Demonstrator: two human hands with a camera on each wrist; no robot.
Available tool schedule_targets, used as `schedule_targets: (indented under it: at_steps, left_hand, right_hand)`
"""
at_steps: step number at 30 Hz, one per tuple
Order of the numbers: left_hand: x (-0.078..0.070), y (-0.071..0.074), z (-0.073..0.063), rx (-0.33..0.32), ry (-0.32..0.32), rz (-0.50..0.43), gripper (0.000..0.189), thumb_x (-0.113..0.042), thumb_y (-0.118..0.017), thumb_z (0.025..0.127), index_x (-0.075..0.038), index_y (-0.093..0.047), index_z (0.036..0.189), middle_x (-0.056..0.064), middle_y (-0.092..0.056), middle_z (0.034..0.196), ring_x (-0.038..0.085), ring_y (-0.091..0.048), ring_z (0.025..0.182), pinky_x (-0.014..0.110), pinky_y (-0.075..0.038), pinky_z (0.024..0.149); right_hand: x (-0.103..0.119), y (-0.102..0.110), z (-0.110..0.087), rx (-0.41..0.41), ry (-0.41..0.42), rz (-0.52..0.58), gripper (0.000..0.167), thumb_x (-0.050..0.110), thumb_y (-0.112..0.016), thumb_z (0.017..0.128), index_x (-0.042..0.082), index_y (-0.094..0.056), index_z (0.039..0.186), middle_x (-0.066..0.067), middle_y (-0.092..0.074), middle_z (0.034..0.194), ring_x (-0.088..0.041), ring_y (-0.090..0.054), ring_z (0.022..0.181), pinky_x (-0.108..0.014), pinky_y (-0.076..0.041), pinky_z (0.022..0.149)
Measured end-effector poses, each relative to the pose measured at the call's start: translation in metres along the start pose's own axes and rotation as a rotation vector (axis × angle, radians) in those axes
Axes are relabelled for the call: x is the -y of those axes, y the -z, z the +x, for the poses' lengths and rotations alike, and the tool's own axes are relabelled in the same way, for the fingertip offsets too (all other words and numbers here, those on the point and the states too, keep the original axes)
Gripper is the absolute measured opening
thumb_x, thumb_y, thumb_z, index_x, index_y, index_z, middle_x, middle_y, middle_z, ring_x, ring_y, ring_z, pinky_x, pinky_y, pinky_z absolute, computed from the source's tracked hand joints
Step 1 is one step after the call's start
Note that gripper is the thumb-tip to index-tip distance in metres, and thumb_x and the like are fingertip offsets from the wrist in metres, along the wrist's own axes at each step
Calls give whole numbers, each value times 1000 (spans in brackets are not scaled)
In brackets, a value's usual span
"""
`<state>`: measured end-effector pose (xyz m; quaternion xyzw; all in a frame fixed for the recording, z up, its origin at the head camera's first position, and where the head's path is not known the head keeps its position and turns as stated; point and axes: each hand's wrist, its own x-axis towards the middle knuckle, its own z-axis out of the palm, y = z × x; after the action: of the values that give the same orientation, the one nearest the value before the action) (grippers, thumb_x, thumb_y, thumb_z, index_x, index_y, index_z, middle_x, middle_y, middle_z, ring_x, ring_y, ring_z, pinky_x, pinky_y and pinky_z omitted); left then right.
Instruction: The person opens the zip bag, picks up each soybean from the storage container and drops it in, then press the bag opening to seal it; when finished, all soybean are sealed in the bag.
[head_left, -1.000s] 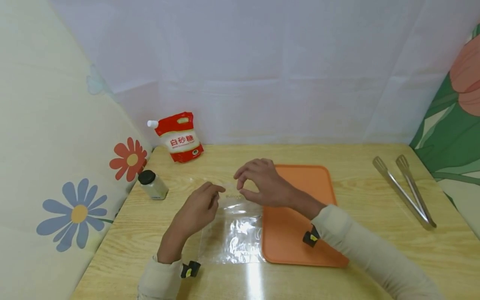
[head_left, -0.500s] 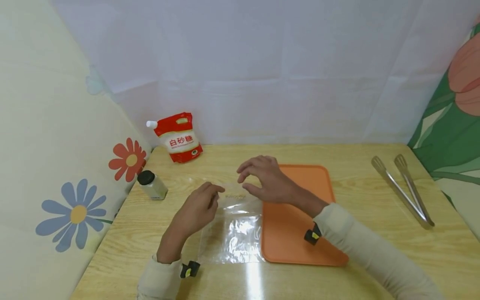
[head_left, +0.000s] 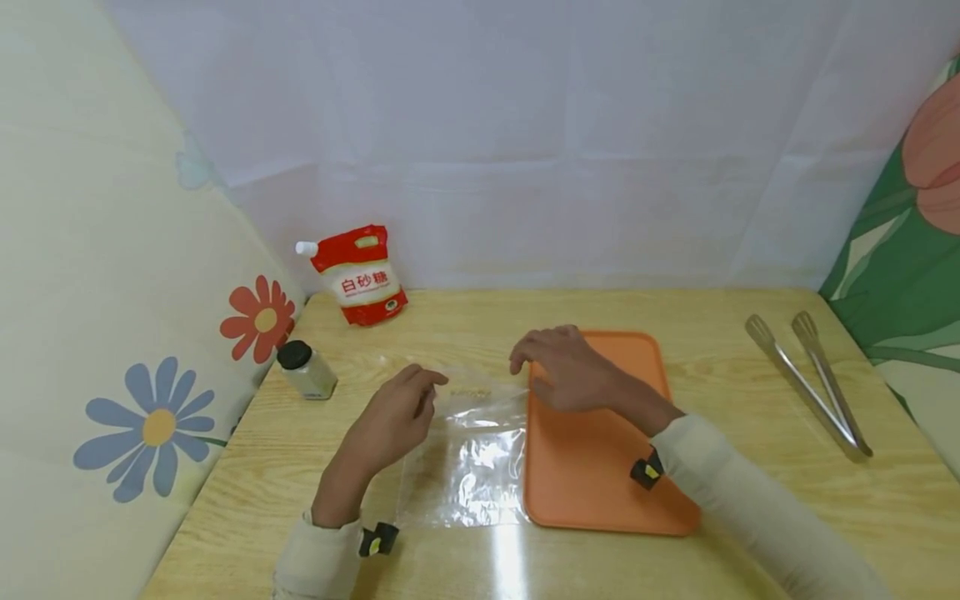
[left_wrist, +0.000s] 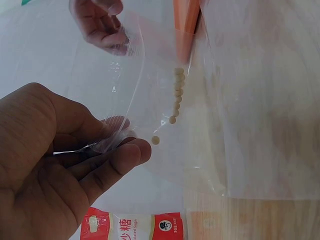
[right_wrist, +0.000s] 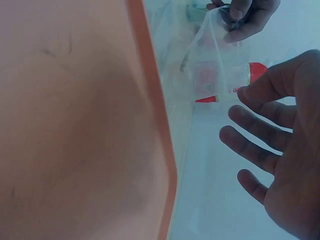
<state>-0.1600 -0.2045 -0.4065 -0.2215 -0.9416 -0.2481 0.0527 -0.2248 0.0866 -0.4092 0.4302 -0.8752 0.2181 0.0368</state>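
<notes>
A clear zip-top bag (head_left: 461,475) lies left of the orange tray (head_left: 600,475), its top edge raised. My left hand (head_left: 393,421) pinches that edge by the zip at the left corner, between thumb and fingers, as the left wrist view shows. Several small round beige beans (left_wrist: 178,92) sit in a row inside the bag. Above the tray's left side is my right hand (head_left: 570,369), nearest the bag's right top corner. Its fingers are spread and loosely bent in the right wrist view, with nothing seen held; whether a fingertip touches the bag cannot be told.
A red and white sugar pouch (head_left: 363,279) with a white spout stands at the back left. In front of it is a jar (head_left: 315,379) with a black lid. Metal tongs (head_left: 813,383) lie at the right. Cloth walls border the wooden table (head_left: 720,542).
My right hand's thumb and fingers, close together before, have spread apart. That hand has moved right, from over the bag to over the tray. The left hand stays in place.
</notes>
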Motion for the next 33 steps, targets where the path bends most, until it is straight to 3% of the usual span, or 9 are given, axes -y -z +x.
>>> schedule_targets:
  at_steps: [11, 20, 33]
  left_hand:
    - [0, 0, 0, 1, -6, -2, 24, 2, -55, 97, 2, -65, 119, 6, -58, 99, 13, -50, 76, 28, -47, 63]
    - [0, 0, 2, -3, -5, 5, 24, 1, -56, 97, 2, -65, 119, 7, -58, 99, 15, -52, 76, 28, -48, 63]
    - [6, 13, 1, 56, 17, 31, 23, -14, -58, 102, -2, -67, 119, 2, -58, 99, 14, -53, 78, 30, -50, 67]
  right_hand:
    - [2, -2, -8, 41, 41, -77, 12, 19, -63, 96, 19, -62, 108, 9, -60, 111, -14, -57, 109, -55, -24, 109]
    - [0, -6, -7, -17, 83, -208, 6, 23, -64, 98, 23, -59, 97, 10, -61, 101, -12, -60, 97, -53, -32, 105]
    - [1, -4, -7, -53, 75, -194, 7, 22, -60, 100, 23, -58, 94, 11, -61, 96, -10, -58, 93, -51, -31, 105]
